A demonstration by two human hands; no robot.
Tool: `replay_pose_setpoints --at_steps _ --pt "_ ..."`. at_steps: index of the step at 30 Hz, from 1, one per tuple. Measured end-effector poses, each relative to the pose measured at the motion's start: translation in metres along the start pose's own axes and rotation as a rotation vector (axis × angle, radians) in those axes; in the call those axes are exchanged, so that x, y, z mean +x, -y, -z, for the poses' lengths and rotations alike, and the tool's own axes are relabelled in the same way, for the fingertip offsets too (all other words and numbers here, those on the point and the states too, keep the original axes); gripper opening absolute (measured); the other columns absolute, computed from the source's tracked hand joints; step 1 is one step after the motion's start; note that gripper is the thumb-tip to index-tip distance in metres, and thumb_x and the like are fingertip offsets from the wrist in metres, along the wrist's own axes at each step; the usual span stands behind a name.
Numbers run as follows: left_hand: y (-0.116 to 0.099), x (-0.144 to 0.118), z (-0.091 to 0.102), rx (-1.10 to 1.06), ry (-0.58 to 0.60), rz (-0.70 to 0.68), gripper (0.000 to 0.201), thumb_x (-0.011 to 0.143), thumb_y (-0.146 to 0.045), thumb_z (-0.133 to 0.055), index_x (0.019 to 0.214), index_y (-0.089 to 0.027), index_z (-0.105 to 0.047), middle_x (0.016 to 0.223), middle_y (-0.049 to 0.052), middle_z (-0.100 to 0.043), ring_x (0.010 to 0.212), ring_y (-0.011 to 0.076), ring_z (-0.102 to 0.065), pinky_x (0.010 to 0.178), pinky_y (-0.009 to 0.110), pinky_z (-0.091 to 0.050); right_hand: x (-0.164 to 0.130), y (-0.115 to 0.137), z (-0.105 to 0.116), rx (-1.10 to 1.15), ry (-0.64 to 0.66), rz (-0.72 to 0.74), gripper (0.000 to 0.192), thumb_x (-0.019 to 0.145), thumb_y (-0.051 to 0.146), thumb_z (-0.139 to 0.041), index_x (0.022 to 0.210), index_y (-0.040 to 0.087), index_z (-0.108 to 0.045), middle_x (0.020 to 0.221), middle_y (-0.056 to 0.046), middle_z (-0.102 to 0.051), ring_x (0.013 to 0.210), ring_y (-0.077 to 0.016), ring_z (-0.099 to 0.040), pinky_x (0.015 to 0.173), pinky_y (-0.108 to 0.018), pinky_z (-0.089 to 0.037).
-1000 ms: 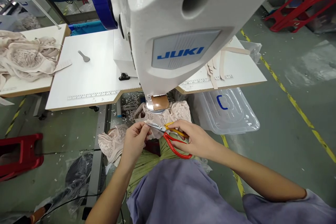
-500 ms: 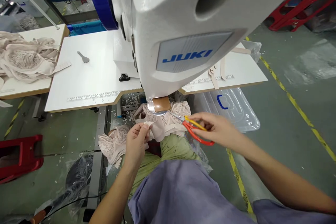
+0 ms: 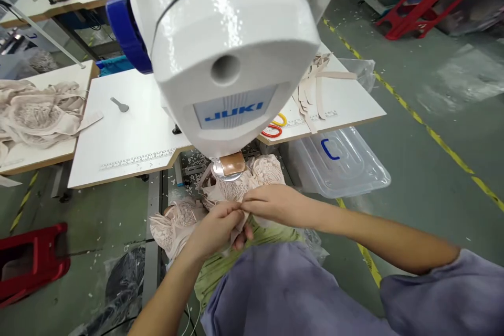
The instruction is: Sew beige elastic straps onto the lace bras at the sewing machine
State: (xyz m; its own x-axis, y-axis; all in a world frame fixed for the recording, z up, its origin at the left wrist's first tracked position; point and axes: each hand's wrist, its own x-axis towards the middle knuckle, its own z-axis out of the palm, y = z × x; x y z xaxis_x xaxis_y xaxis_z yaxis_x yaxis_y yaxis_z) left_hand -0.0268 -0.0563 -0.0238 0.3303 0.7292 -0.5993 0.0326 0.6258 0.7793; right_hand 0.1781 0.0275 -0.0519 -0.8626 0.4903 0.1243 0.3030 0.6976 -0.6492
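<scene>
1. Lace fabric (image 3: 236, 184) is being worked right under the head of the white sewing machine (image 3: 224, 58), in the gap at the front edge of the counter (image 3: 129, 142).
2. Both hands are met at one spot on the cloth: the left hand (image 3: 218, 228) and the right hand (image 3: 275, 203) are touching at the fingertips, just below the metal presser part (image 3: 230, 165).
3. Left grip: clenched on a small fold of the pale fabric, pinched between thumb and fingers. Right grip: closed down on the same fold from the other side, with nothing else seen in it.
4. Scissors (image 3: 275, 126) with red and yellow handles are laid down on the counter, partly hidden behind the machine head and well apart from both hands.
5. Progress, as a judgement: with the scissors set aside and both hands on the cloth, the cutting part looks finished for this piece, and the fabric seems to be in the middle of being folded or lined up. No stitching can be confirmed; the needle area is hidden by the machine head.
6. Relative to the grip, the fabric's pinched edge is held right between the two sets of fingertips, while the rest of it is spread upward toward the presser part and draped down to the left over the lap.
7. More lace pieces (image 3: 35, 110) are heaped on the far left counter, and strips (image 3: 311, 94) lie on the right side; a clear plastic bin (image 3: 342, 163) sits on the floor.
</scene>
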Motion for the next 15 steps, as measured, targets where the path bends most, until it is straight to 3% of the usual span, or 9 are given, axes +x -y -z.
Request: replay_pose_setpoints --at_steps 1,3,4,5,6,8,10,13,15 --pt "0.004 -0.001 -0.003 0.127 -0.11 -0.048 0.026 0.092 -0.038 -0.047 0.083 -0.019 -0.063 0.07 0.005 -0.067 0.049 0.014 -0.054 0.05 0.026 -0.04 -0.003 -0.003 -0.003 0.0 -0.015 -0.028 0.026 0.098 0.036 -0.046 0.103 0.029 -0.07 0.096 0.0 -0.074 0.085 -0.0162 -0.068 0.072 -0.027 -0.053" --pt "0.019 -0.004 -0.01 0.361 -0.483 -0.221 0.025 0.09 -0.041 -0.054 0.089 -0.02 -0.067 0.079 0.008 -0.068 0.068 0.0202 -0.061 0.063 0.031 -0.046 -0.007 -0.017 0.0 -0.019 -0.088 -0.144 0.028 0.099 0.037 -0.045 0.097 0.023 -0.069 0.091 -0.004 -0.073 0.08 -0.0172 -0.067 0.069 -0.028 -0.051" --pt "0.029 -0.005 -0.015 0.435 -0.663 -0.316 0.023 0.088 -0.042 -0.059 0.094 -0.021 -0.069 0.084 0.01 -0.068 0.078 0.0235 -0.063 0.071 0.033 -0.048 -0.008 -0.025 0.003 0.001 -0.155 -0.248 0.027 0.097 0.039 -0.048 0.092 0.021 -0.068 0.085 -0.005 -0.072 0.075 -0.0172 -0.065 0.066 -0.028 -0.049" --pt "0.04 -0.004 -0.022 0.455 -0.757 -0.378 0.025 0.086 -0.041 -0.063 0.1 -0.022 -0.069 0.089 0.011 -0.068 0.086 0.0263 -0.063 0.077 0.036 -0.048 -0.01 -0.031 0.006 0.063 -0.225 -0.364 0.028 0.095 0.043 -0.052 0.087 0.02 -0.065 0.078 -0.004 -0.069 0.069 -0.0163 -0.062 0.062 -0.027 -0.047" --pt "0.051 -0.002 -0.029 0.416 -0.74 -0.397 0.03 0.085 -0.042 -0.065 0.109 -0.023 -0.068 0.09 0.011 -0.069 0.088 0.0278 -0.063 0.08 0.038 -0.048 -0.01 -0.035 0.008 0.184 -0.287 -0.475 0.03 0.093 0.046 -0.056 0.083 0.019 -0.062 0.071 -0.002 -0.066 0.063 -0.0148 -0.059 0.058 -0.026 -0.044" --pt "0.07 0.009 -0.047 0.16 -0.468 -0.363 0.05 0.088 -0.046 -0.062 0.134 -0.028 -0.055 0.094 0.011 -0.071 0.09 0.0289 -0.066 0.079 0.04 -0.05 -0.011 -0.033 0.004 0.598 -0.352 -0.636 0.036 0.088 0.053 -0.061 0.079 0.019 -0.057 0.064 0.002 -0.058 0.056 -0.0122 -0.052 0.052 -0.024 -0.042" --pt "0.08 0.024 -0.066 -0.168 -0.253 -0.331 0.06 0.094 -0.056 -0.046 0.148 -0.034 -0.034 0.111 0.013 -0.071 0.101 0.0309 -0.068 0.078 0.042 -0.051 -0.01 -0.02 -0.007 1.091 -0.364 -0.723 0.037 0.083 0.054 -0.067 0.081 0.019 -0.055 0.066 0.002 -0.058 0.055 -0.0109 -0.052 0.052 -0.023 -0.045" --pt "0.082 0.035 -0.087 -0.297 -0.289 -0.336 0.056 0.096 -0.064 -0.029 0.147 -0.041 -0.033 0.129 0.012 -0.065 0.115 0.0325 -0.065 0.077 0.044 -0.053 -0.008 0.01 -0.02 1.56 -0.285 -0.758 0.035 0.078 0.048 -0.074 0.083 0.019 -0.055 0.07 0.001 -0.062 0.055 -0.0095 -0.055 0.053 -0.021 -0.048" --pt "0.081 0.03 -0.09 -0.054 -0.379 -0.33 0.062 0.09 -0.068 -0.043 0.145 -0.042 -0.037 0.13 0.012 -0.064 0.121 0.0344 -0.062 0.083 0.046 -0.053 -0.007 0.028 -0.018 1.638 -0.201 -0.709 0.033 0.081 0.048 -0.072 0.085 0.019 -0.055 0.068 0.001 -0.061 0.053 -0.009 -0.055 0.051 -0.02 -0.046"
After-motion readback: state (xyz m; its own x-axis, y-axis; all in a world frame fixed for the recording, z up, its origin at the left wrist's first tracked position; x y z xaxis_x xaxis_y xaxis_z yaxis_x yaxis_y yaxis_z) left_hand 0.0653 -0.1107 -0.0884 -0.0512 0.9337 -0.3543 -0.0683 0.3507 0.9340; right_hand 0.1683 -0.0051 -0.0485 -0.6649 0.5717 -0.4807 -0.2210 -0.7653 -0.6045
